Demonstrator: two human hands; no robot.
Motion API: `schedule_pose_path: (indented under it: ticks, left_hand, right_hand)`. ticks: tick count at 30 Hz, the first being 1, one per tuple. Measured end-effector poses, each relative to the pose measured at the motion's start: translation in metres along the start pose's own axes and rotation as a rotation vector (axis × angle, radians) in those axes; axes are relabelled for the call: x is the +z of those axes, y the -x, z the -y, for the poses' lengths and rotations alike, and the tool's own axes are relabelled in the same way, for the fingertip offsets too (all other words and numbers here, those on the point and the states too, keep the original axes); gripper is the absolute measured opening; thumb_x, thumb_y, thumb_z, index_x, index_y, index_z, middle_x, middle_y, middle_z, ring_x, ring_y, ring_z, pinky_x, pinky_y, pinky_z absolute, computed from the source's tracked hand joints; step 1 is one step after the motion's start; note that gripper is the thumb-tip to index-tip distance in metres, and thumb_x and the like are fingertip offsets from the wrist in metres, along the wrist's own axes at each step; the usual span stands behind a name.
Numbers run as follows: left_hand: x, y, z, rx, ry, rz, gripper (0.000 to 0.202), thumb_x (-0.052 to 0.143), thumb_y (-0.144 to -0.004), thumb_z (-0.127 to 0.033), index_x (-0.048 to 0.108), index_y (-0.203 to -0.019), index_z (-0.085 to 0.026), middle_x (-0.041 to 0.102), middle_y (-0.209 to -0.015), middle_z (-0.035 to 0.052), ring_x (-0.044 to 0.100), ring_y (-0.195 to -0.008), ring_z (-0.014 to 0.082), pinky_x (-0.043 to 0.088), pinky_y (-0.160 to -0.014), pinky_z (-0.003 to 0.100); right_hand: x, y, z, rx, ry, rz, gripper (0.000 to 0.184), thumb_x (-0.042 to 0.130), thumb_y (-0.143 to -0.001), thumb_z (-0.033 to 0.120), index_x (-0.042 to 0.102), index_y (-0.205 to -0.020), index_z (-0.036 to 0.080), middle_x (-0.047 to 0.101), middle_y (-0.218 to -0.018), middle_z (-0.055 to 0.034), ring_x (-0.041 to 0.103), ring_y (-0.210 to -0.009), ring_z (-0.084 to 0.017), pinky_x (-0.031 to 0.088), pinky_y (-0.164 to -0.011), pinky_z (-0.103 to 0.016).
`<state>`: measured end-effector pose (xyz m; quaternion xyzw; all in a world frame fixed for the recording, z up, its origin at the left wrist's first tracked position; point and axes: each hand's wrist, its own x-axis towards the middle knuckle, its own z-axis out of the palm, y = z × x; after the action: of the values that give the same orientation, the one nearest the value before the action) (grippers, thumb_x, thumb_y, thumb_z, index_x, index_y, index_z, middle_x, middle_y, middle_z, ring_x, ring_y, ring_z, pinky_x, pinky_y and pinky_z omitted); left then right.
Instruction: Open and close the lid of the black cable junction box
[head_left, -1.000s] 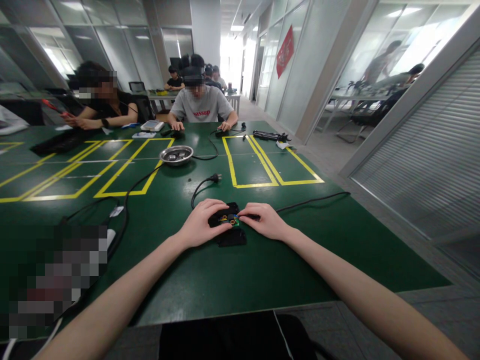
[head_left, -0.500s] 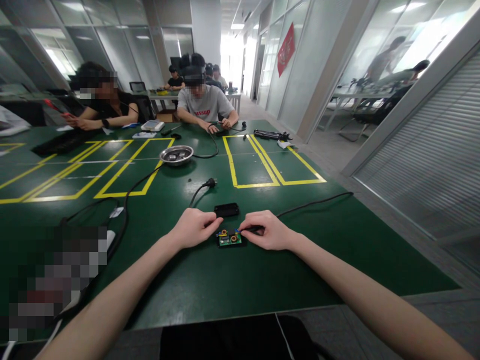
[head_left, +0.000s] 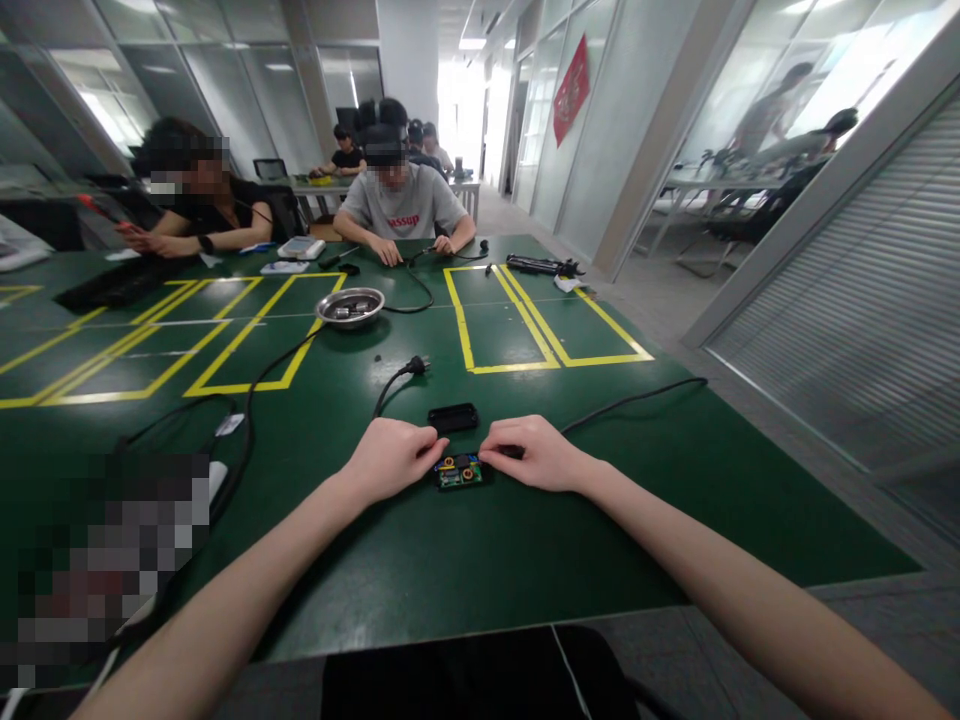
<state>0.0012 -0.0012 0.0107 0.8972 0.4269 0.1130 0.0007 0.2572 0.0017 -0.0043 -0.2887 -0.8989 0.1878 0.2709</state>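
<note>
A small green circuit board [head_left: 452, 475] with copper-wound ring coils sits in a shallow black case on the table in front of me. At its left upper corner, my left hand [head_left: 391, 458] is closed in a pinch; what its fingers hold is hidden. The cord of a black plug [head_left: 415, 367] runs down behind this hand. On the right side, my right hand [head_left: 534, 455] pinches the end of a black cable [head_left: 637, 401], with its fingertips at the case edge. Just beyond the board lies a black rectangular cover [head_left: 453, 416], its hollow side up.
A metal bowl [head_left: 350, 308] with small metal parts stands farther off on the green table [head_left: 525, 570]. Yellow tape marks rectangles there. A power strip [head_left: 217, 480], partly blurred out, lies left. Across the table a person [head_left: 405, 205] handles a cable; another person sits left.
My left fingertips have moved slightly right, closer to the board's corner. The board appears to sit lower in its case. Opposite, the person's hand has shifted left.
</note>
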Motion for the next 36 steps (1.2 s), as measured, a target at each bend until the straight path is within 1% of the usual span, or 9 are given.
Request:
schedule_pose_path:
  ticks: [3,6,10,14,21,24,29,33,36]
  left_hand:
    - [0.0,0.0,-0.004,0.011,-0.04,0.004,0.047,0.046,-0.104,-0.037,0.062,-0.064,-0.018,0.067,-0.059,0.0035,0.059,-0.055,0.0154,0.023,-0.054,0.027]
    - [0.001,0.0,-0.008,0.001,-0.056,0.038,0.045,0.046,-0.104,-0.036,0.064,-0.067,-0.018,0.069,-0.063,0.0046,0.063,-0.058,0.0174,0.028,-0.055,0.027]
    - [0.002,0.0,-0.013,-0.019,-0.074,0.092,0.044,0.046,-0.105,-0.036,0.066,-0.069,-0.018,0.07,-0.064,0.0062,0.066,-0.061,0.02,0.033,-0.057,0.027]
    - [0.002,0.0,-0.014,-0.024,-0.081,0.101,0.043,0.046,-0.105,-0.037,0.067,-0.072,-0.018,0.072,-0.067,0.0071,0.068,-0.063,0.021,0.035,-0.057,0.027]
    - [0.002,-0.002,-0.014,-0.032,-0.092,0.118,0.042,0.046,-0.106,-0.038,0.068,-0.076,-0.019,0.074,-0.07,0.0064,0.07,-0.067,0.021,0.034,-0.057,0.027]
    - [0.002,-0.003,-0.014,-0.046,-0.091,0.137,0.042,0.044,-0.107,-0.038,0.068,-0.079,-0.019,0.075,-0.074,0.0063,0.071,-0.07,0.0213,0.034,-0.058,0.027]
    - [0.004,-0.006,-0.013,-0.097,-0.061,0.144,0.043,0.042,-0.107,-0.04,0.069,-0.081,-0.019,0.075,-0.075,0.0069,0.071,-0.072,0.0216,0.037,-0.06,0.027]
    - [0.004,-0.008,-0.011,-0.193,0.031,0.119,0.047,0.039,-0.107,-0.04,0.07,-0.078,-0.02,0.072,-0.068,0.0053,0.069,-0.068,0.0204,0.037,-0.06,0.027]
    - [0.004,-0.009,-0.01,-0.226,0.071,0.103,0.047,0.04,-0.106,-0.04,0.07,-0.075,-0.021,0.07,-0.065,0.0044,0.068,-0.064,0.0202,0.036,-0.059,0.027]
  right_hand:
    - [0.002,0.0,-0.001,0.037,-0.003,0.005,0.019,0.06,-0.097,0.024,0.072,-0.083,0.017,0.071,-0.075,-0.0031,0.061,-0.064,-0.013,0.044,-0.062,-0.024]
    - [0.003,-0.001,-0.003,0.114,-0.025,0.001,0.016,0.061,-0.096,0.024,0.069,-0.084,0.018,0.068,-0.07,-0.0005,0.059,-0.06,-0.012,0.042,-0.061,-0.023]
    - [0.005,0.0,-0.003,0.182,-0.086,0.026,0.01,0.061,-0.095,0.023,0.064,-0.087,0.019,0.064,-0.067,0.0027,0.057,-0.058,-0.011,0.041,-0.061,-0.023]
    - [0.004,-0.002,-0.001,0.219,-0.086,0.049,0.003,0.06,-0.095,0.021,0.058,-0.092,0.021,0.058,-0.064,0.0059,0.051,-0.054,-0.011,0.037,-0.059,-0.023]
    - [-0.005,-0.004,0.004,0.23,-0.016,0.145,0.01,0.059,-0.093,0.021,0.049,-0.094,0.023,0.051,-0.058,0.0101,0.044,-0.05,-0.011,0.031,-0.059,-0.023]
    - [-0.007,-0.004,0.005,0.23,0.02,0.167,0.009,0.059,-0.094,0.021,0.05,-0.093,0.023,0.051,-0.057,0.0101,0.045,-0.05,-0.011,0.03,-0.06,-0.023]
    - [-0.005,-0.005,0.002,0.271,0.156,0.145,0.008,0.061,-0.095,0.023,0.053,-0.092,0.023,0.056,-0.059,0.0079,0.049,-0.053,-0.012,0.027,-0.06,-0.024]
    - [-0.001,-0.006,-0.002,0.275,0.229,0.106,0.005,0.058,-0.099,0.024,0.056,-0.095,0.023,0.057,-0.059,0.007,0.053,-0.054,-0.014,0.027,-0.06,-0.024]
    - [0.0,-0.007,-0.003,0.285,0.276,0.093,0.004,0.06,-0.099,0.025,0.058,-0.095,0.023,0.059,-0.059,0.0064,0.054,-0.054,-0.014,0.028,-0.06,-0.025]
